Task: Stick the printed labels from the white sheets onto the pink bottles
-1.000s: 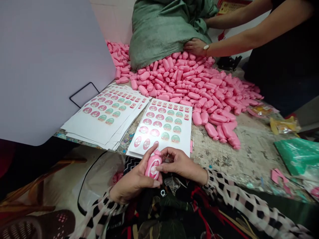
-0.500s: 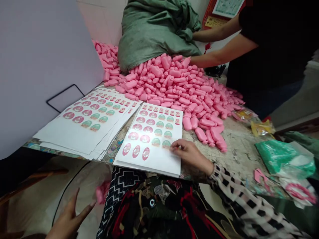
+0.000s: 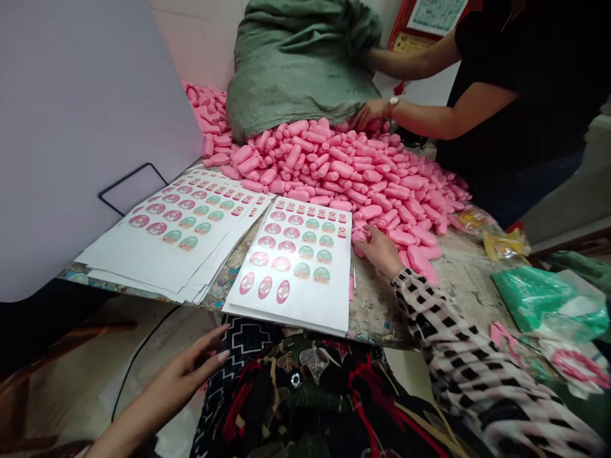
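Note:
My right hand (image 3: 382,250) is at the front edge of a heap of small pink plastic bottles (image 3: 344,169), its fingers closed around one pink bottle (image 3: 359,236). Just left of it lies a stack of white sticker sheets (image 3: 305,308), printed with rows of pink, green and red labels. Low at the left, my left hand (image 3: 198,357) hovers over my lap, below the table edge, with fingers stretched out and nothing in them.
More sticker sheets (image 3: 138,259) lie in a loose stack at the left, beside a large pale panel (image 3: 90,127). A co-worker's hands touch a big green sack (image 3: 296,70) behind the heap. Green plastic packets (image 3: 539,296) and yellow packets (image 3: 506,245) lie at the right.
My right hand has moved from the sticker sheet up and right to a pink bottle. My left hand has come up and right towards my lap. The co-worker's lower hand now shows at the sack.

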Demonstrator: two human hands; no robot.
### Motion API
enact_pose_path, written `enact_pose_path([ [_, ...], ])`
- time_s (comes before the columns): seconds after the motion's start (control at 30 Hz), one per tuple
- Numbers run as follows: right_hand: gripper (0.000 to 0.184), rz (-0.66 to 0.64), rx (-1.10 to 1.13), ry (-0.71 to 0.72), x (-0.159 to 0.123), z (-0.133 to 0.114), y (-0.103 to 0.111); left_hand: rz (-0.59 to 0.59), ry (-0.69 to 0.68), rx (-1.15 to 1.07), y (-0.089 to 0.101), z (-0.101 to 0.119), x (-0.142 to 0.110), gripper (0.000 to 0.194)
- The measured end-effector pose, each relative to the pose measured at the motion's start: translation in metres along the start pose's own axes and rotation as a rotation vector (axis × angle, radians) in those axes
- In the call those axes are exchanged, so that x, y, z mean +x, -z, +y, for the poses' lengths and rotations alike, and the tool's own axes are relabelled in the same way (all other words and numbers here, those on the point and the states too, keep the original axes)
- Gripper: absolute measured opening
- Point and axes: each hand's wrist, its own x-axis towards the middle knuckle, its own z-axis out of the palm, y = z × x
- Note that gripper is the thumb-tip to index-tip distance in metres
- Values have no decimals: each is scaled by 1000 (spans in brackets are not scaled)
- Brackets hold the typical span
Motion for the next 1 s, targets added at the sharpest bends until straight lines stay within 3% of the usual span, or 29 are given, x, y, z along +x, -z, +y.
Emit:
enact_pose_path([
  [0.1, 51, 31, 227, -51, -13, -12, 8, -110, -22, -96, -10, 38, -4, 53],
  [0.17, 51, 14, 513, -43, -34, -35, 12, -136, -73, -273, -25, 59, -1, 48],
  [0.3, 47, -368, 1044, -1, -98, -100, 6, -220, -132, -777, -68, 84, 14, 43],
  [0.37, 40, -471, 1068, 39, -123, -122, -1, -264, -101, -939, -86, 89, 20, 35],
  [0.47, 34, -514, 909, 210, -135, -127, -8, -236, -31, -987, -95, 87, 24, 26],
  [0.6, 33, -370, 446, 314, -117, -105, -9, -53, -66, -723, -79, 77, 23, 34],
  [0.7, 31, -312, 189, 382, -106, -96, -16, 182, -217, -238, -68, 72, 23, 29],
  [0.77, 26, -263, 102, 428, -104, -98, -22, 279, -307, 149, -66, 70, 24, 25],
  [0.87, 21, -205, 11, 466, -104, -104, -29, 290, -371, 499, -70, 69, 26, 34],
  [1.0, 20, -196, -56, 501, -103, -108, -31, 287, -319, 685, -78, 69, 28, 51],
])
